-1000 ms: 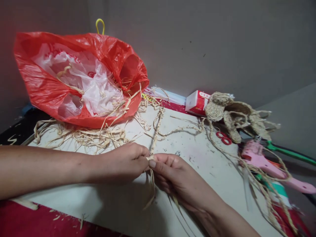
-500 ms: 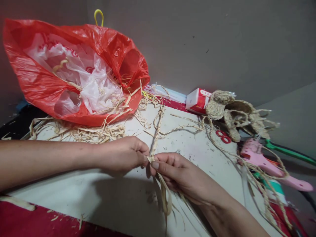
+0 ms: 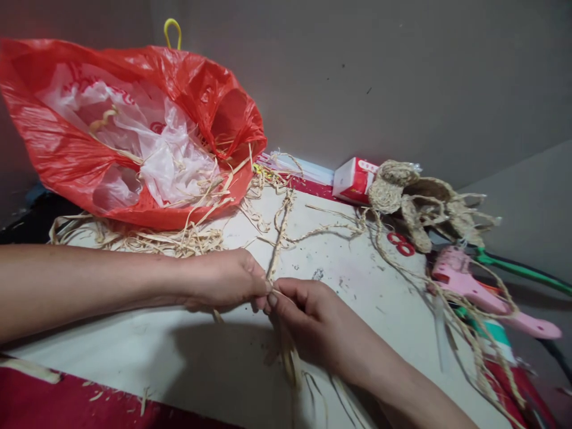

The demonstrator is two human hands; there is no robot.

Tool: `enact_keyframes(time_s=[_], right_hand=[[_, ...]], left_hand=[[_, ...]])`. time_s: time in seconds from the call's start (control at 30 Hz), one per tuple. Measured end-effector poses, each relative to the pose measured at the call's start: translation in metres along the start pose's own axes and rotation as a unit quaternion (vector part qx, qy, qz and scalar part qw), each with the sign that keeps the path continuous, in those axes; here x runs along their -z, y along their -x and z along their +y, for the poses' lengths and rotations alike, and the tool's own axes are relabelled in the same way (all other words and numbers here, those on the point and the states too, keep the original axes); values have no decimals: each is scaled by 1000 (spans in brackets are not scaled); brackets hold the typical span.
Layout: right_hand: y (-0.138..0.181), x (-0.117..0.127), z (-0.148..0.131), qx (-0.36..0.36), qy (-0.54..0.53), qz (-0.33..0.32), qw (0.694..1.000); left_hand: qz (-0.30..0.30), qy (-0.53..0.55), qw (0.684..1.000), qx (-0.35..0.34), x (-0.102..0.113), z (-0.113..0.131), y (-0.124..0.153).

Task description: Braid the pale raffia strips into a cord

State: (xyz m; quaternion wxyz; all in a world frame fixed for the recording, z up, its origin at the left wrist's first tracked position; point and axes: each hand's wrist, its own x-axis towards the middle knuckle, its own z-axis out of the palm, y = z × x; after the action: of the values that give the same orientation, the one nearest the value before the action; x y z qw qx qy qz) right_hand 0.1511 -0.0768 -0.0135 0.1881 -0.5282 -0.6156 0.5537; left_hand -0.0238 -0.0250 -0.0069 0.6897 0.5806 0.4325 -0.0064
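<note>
A braided straw cord point(image 3: 277, 247) runs from the far part of the white board down to my fingers. My left hand point(image 3: 235, 280) is closed in a pinch at the braid's near end. Right beside it, thumb against fingers, my right hand point(image 3: 308, 316) pinches a strand at the same spot. Loose flat straw strands point(image 3: 289, 360) hang down below the hands, partly hidden by the right one. Another thin braid point(image 3: 330, 227) branches off to the right across the board.
A red plastic bag point(image 3: 232, 95) with white plastic and straw stands back left, loose straw point(image 3: 147, 238) before it. On the right lie a woven straw piece point(image 3: 397, 185), a red-and-white box point(image 3: 353, 177), a pink glue gun point(image 3: 482, 295) and green-handled scissors or pliers-like handles point(image 3: 518, 268).
Both hands stay at the braid's end, with the fingers closer together. The loose strands have swung slightly left and hang straighter. The whole view has shifted a little.
</note>
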Motion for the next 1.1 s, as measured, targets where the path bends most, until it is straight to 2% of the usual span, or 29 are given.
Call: enact_keyframes(time_s=[0.13,0.3,0.43,0.53,0.6,0.7,0.8,0.9,1.03,1.1], right_hand=[[3,-2,-4,31,123,38,991],[10,10,-14,29,197,21,980],[14,15,-20,17,181,12,983],[16,6,-21,-3,128,5,992],[18,-3,-21,14,132,20,991],[22,-16,-20,24,215,55,975],[26,-22,-20,-12,307,59,950],[25,-23,-20,-16,369,63,927],[20,-29,-16,8,406,86,910],[21,-35,-14,46,392,73,916]], left_hand=[[17,-18,1000,-9,-2,-2,0],[40,-37,997,-47,-6,-3,0],[46,-37,997,-57,-8,0,1],[41,-9,998,-55,-10,3,4],[34,26,997,-62,-11,3,6],[24,83,992,-89,-13,1,9],[3,128,986,-109,-14,-1,11],[5,143,984,-108,-16,-3,11],[-15,158,980,-120,-19,-6,8],[-13,164,980,-113,-20,-7,7]])
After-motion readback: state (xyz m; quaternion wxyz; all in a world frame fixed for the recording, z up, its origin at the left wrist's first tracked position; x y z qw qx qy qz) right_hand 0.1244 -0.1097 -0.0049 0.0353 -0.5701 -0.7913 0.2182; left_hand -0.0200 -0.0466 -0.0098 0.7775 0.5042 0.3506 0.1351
